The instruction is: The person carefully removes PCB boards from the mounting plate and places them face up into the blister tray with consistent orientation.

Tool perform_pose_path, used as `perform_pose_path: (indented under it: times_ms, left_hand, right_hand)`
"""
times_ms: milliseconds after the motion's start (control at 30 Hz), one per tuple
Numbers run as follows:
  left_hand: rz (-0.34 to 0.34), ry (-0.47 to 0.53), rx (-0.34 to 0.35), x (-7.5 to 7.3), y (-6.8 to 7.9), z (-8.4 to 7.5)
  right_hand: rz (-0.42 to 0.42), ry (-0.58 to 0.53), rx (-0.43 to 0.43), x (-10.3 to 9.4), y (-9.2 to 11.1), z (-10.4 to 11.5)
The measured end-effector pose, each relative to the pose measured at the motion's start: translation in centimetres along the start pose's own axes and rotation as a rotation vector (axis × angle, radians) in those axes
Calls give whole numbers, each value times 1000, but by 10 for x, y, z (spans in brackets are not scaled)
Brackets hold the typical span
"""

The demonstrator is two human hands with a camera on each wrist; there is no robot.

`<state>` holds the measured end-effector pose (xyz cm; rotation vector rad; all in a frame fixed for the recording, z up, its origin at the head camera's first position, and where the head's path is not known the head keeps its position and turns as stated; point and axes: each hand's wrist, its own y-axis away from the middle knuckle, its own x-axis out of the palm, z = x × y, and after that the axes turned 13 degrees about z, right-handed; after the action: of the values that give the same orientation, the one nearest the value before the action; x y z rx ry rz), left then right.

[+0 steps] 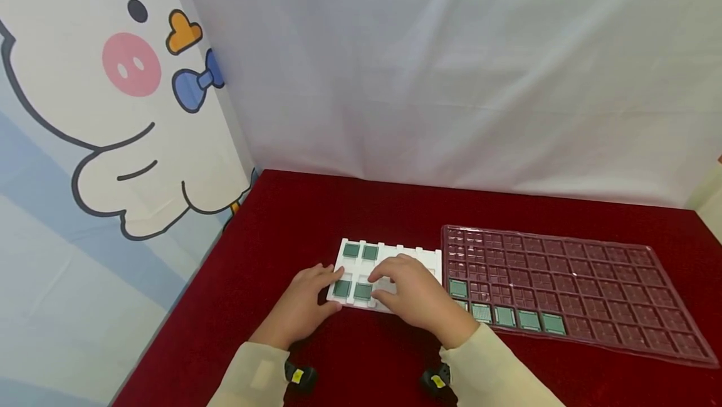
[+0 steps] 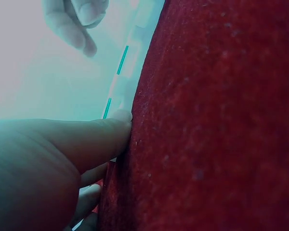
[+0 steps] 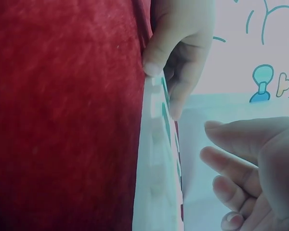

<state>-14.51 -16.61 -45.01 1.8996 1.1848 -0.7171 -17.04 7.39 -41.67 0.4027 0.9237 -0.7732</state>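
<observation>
A white compartment tray [image 1: 352, 267] lies on the red cloth, with several square green circuit chips [image 1: 363, 291] in its left pockets. My left hand [image 1: 301, 303] grips the tray's left end, its thumb against the near edge and its fingers along the left side. Above the right half of the tray hovers my right hand [image 1: 414, 291], hiding the pockets beneath. In the right wrist view, that right hand [image 3: 260, 168] has thumb and forefinger apart with nothing between them, clear of the tray's edge.
Just right of the white tray is a larger transparent plastic tray [image 1: 615, 269] with many pockets. Several green chips [image 1: 528, 320] sit along its near row and left column. A white curtain [image 1: 451, 81] stands behind the table, and a cartoon-printed sheet [image 1: 68, 206] at the left.
</observation>
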Motion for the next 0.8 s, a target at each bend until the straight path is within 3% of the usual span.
perform_pose_path:
  times_ms: [800]
  left_hand:
    - [5,14,18,0,-1,2]
  right_hand:
    - [0,-58,7,4,-7,3]
